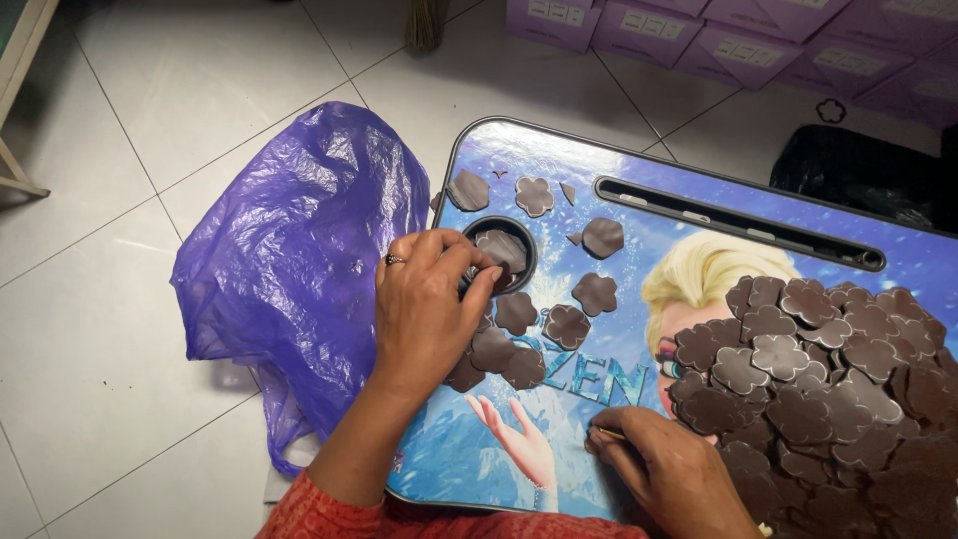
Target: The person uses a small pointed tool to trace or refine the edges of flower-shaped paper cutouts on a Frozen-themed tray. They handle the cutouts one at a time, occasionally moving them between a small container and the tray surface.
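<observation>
On white floor tiles [130, 329], printed lap tray [559, 160] (perhaps plastic), purple boxes [738, 45]

The left hand [424, 304] covers part of the round cup recess [504, 250] in the blue printed lap tray [559, 419]; whatever its fingertips pinch there cannot be made out. Beneath its palm, several dark brown flower-shaped cut-outs [499, 349] are partly hidden. The right hand [664, 464] is cut off by the bottom edge, and the thin object at its fingertips is too small to identify. To its right, the heap of brown cut-outs [818, 389] runs past the frame.
</observation>
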`<state>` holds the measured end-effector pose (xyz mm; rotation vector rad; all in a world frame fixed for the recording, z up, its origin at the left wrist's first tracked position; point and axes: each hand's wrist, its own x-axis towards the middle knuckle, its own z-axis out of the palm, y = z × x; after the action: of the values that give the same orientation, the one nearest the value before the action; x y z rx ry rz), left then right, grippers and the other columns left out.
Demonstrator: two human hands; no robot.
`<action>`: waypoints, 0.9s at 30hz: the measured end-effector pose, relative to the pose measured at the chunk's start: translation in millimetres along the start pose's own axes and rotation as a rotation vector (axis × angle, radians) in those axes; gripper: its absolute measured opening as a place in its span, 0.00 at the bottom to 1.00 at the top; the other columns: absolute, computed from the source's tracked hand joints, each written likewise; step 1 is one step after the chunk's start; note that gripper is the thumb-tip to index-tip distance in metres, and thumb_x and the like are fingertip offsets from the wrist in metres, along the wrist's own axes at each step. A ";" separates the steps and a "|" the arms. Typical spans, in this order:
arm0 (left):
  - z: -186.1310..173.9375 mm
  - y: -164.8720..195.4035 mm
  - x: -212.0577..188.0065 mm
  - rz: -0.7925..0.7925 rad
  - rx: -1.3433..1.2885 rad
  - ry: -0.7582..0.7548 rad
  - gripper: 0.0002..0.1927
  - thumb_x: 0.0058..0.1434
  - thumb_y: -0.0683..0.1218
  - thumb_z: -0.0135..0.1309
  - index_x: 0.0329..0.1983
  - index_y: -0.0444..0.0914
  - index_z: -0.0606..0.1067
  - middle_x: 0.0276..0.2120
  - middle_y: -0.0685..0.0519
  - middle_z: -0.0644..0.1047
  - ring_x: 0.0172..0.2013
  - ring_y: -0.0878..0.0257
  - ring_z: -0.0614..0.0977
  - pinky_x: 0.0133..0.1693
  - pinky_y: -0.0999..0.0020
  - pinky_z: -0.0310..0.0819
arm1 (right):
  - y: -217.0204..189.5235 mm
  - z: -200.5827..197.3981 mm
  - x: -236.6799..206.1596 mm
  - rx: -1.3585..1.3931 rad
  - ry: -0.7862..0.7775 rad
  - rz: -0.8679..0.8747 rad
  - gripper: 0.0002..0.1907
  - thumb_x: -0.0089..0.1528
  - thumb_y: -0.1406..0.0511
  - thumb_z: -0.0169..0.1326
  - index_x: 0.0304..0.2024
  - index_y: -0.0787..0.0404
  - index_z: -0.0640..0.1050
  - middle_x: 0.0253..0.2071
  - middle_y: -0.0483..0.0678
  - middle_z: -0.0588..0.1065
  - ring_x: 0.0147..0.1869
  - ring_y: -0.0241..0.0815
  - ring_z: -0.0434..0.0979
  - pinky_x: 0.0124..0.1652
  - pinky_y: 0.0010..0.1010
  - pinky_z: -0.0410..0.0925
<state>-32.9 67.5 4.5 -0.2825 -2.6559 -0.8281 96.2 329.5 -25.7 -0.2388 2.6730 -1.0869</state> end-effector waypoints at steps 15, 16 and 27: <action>-24.1 -50.8 -55.1 -0.492 -0.268 -0.256 0.12 0.63 0.53 0.56 0.45 0.46 0.84 0.27 0.51 0.83 0.26 0.58 0.85 0.29 0.63 0.74 | -23.3 62.3 -18.2 -0.033 -0.013 0.061 0.11 0.55 0.62 0.63 0.41 0.55 0.82 0.33 0.45 0.82 0.36 0.43 0.85 0.36 0.33 0.74; -28.2 -46.5 -57.8 -0.468 -0.283 -0.238 0.11 0.63 0.52 0.57 0.44 0.46 0.84 0.28 0.51 0.83 0.27 0.58 0.85 0.30 0.63 0.74 | -25.8 59.3 -21.6 -0.024 -0.007 0.039 0.11 0.55 0.62 0.63 0.40 0.55 0.82 0.33 0.45 0.82 0.36 0.43 0.85 0.36 0.33 0.74; -65.6 2.8 -96.2 0.433 -0.067 -0.022 0.12 0.66 0.43 0.58 0.52 0.41 0.83 0.37 0.58 0.84 0.38 0.64 0.82 0.43 0.61 0.74 | -55.6 28.9 -54.7 -0.062 0.017 -0.052 0.10 0.54 0.63 0.64 0.37 0.57 0.81 0.34 0.47 0.82 0.38 0.48 0.83 0.36 0.36 0.73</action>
<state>73.8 23.5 19.9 -0.8505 -2.4496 -0.7694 160.1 284.1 2.4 -0.3137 2.7329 -1.0266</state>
